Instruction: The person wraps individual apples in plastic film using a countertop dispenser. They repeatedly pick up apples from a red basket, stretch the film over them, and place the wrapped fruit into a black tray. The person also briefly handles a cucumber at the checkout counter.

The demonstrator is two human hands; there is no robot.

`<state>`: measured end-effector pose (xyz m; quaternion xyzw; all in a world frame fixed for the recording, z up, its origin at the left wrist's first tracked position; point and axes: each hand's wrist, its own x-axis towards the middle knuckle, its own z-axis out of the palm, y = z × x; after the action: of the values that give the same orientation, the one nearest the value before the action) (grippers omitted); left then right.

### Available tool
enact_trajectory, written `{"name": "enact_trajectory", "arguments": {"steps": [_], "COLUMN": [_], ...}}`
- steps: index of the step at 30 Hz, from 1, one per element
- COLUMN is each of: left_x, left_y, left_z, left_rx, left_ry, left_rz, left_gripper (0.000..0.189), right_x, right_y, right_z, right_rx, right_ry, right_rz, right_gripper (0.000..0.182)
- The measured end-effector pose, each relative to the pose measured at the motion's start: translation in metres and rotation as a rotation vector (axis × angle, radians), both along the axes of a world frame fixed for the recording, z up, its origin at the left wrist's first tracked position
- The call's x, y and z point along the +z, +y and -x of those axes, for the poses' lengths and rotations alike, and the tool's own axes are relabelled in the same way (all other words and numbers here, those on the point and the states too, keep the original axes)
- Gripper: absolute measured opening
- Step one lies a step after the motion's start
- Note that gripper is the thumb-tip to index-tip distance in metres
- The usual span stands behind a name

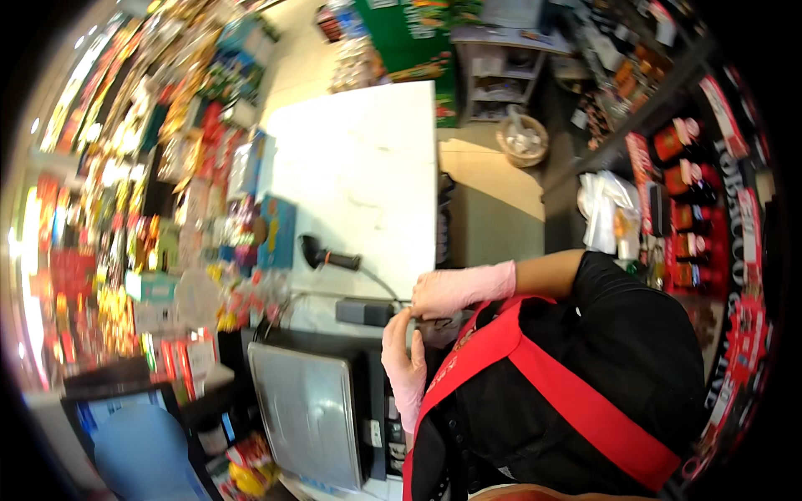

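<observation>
Both hands wear pale pink gloves. My right hand comes in from the upper arm, its fingers bent at the counter's edge. My left hand points up the picture below it, thumb apart from the fingers, its fingertips meeting the right hand's. Whether anything is pinched between the fingertips cannot be told. Crumpled translucent plastic shows just under the right hand, against the red apron. Just left of the hands lies a small dark box. Farther up, a black handheld barcode scanner with a cable rests on the white counter.
A flat metal-topped platform, likely a scale, fills the lower counter, with a monitor at lower left. Packaged goods crowd the left side. Behind the body stand shelves with bottles and white plastic bags. A waste basket stands on the floor.
</observation>
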<state>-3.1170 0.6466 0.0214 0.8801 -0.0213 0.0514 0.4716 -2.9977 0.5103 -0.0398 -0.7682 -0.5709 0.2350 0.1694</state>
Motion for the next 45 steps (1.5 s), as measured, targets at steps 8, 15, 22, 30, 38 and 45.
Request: {"name": "enact_trajectory", "arguments": {"steps": [8,15,22,30,38,45], "left_x": [-0.036,-0.07,-0.063,-0.067,-0.128,-0.19], "left_y": [-0.077,-0.139,-0.251,-0.243,-0.162,-0.141], "left_z": [-0.09,-0.194,-0.342,-0.44,-0.486,-0.5], "left_rx": [-0.441,-0.531,-0.681,-0.361,0.55,0.766], "left_ry": [0.136,0.226,0.326,-0.016,-0.176,0.062], "left_rz": [-0.225,-0.528,-0.759,0.058,-0.37,-0.607], "left_gripper": [0.047,0.041,0.039,0.041,0.036,0.049], "right_x": [-0.042,-0.068,-0.096,-0.115,-0.079,-0.088], "right_y": [-0.07,-0.122,-0.167,-0.174,-0.183,-0.14], "right_z": [-0.01,-0.117,-0.254,-0.342,-0.45,-0.586], "right_rx": [-0.307,-0.308,-0.204,-0.119,-0.263,-0.269], "right_ry": [0.545,0.463,0.467,0.384,0.133,0.078], "right_rz": [-0.431,-0.393,-0.393,-0.424,-0.37,-0.386], "right_gripper": [0.02,0.018,0.017,0.017,0.021,0.017]}}
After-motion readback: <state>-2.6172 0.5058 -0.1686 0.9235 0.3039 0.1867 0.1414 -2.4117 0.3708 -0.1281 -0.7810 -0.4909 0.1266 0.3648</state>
